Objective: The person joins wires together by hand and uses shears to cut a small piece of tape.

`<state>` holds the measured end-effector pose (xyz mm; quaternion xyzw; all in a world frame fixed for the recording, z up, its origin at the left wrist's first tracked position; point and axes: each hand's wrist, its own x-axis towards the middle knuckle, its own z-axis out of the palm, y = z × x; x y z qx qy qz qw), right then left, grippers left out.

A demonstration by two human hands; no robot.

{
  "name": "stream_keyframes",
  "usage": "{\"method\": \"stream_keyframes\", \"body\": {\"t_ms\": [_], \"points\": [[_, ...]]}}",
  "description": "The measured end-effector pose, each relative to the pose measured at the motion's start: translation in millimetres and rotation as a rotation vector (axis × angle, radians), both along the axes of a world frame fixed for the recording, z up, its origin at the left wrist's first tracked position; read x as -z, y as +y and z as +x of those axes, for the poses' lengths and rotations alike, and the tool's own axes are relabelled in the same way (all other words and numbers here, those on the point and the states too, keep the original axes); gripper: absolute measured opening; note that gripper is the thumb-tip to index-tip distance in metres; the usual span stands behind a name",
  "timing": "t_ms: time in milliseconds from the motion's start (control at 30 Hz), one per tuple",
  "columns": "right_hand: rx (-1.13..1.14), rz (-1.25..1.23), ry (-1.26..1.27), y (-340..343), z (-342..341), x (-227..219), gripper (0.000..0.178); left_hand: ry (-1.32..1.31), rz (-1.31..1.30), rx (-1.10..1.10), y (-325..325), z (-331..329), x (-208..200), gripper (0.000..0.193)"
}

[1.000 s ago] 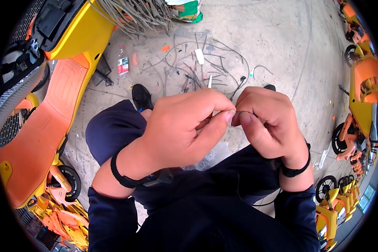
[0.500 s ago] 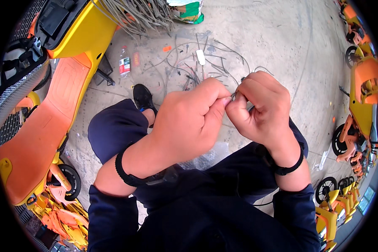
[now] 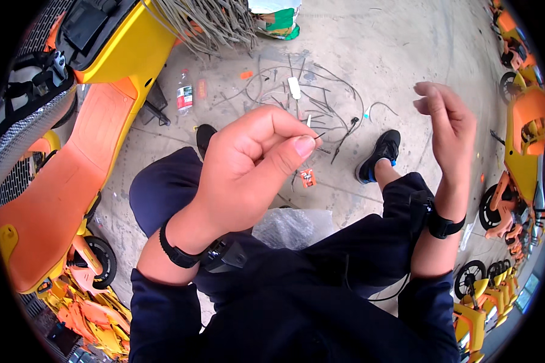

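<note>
My left hand [image 3: 251,160] is closed in a pinch in the middle of the view. Between thumb and forefinger it holds a thin dark wire [image 3: 320,135], of which only a short end sticks out. To the right, apart from it, my right hand [image 3: 449,124] is raised with its fingers loosely stretched, and nothing shows in it. Beyond my hands, loose grey and black cables [image 3: 330,97] lie scattered on the concrete floor, with a white oblong piece [image 3: 294,88] among them. A small orange packet [image 3: 307,178] lies just below my left hand.
A bundle of grey cables [image 3: 209,24] hangs beside the yellow and orange vehicle body [image 3: 72,163] on my left. Near it lies a bottle [image 3: 184,94]. Bubble wrap [image 3: 290,228] is between my legs. More orange and yellow vehicles [image 3: 518,145] line the right side.
My right hand has let go and moved away to the right, its fingers opening. My left hand keeps its pinch, now with a wire end showing.
</note>
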<state>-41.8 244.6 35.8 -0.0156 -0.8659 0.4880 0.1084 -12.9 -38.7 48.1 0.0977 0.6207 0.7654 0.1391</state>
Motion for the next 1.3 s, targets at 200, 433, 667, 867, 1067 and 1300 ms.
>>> {"method": "stream_keyframes", "body": {"t_ms": [200, 433, 667, 867, 1067, 1300], "points": [[-0.069, 0.074, -0.120, -20.5, 4.6, -4.0, 0.025, 0.035, -0.115, 0.064, 1.7, 1.2, -9.3, 0.009], [-0.362, -0.656, -0.255, -74.7, 35.6, -27.4, 0.016, 0.447, -0.441, 0.050, 10.8, 1.4, -0.6, 0.006], [-0.547, -0.531, -0.486, -57.5, 35.1, -22.4, 0.011, 0.582, -0.497, 0.060, 14.5, -3.2, -1.4, 0.009], [-0.734, -0.749, -0.688, -59.1, 39.1, -22.2, 0.015, 0.486, -0.408, 0.059, 16.0, -1.3, -1.1, 0.008], [-0.781, -0.591, -0.349, -61.8, 39.5, -13.8, 0.013, 0.400, -0.380, 0.086, 16.2, -0.1, -4.9, 0.009], [-0.669, -0.549, -0.167, -70.7, 41.7, -14.0, 0.012, 0.184, -0.097, 0.095, 14.7, 2.5, -7.0, 0.013]]}}
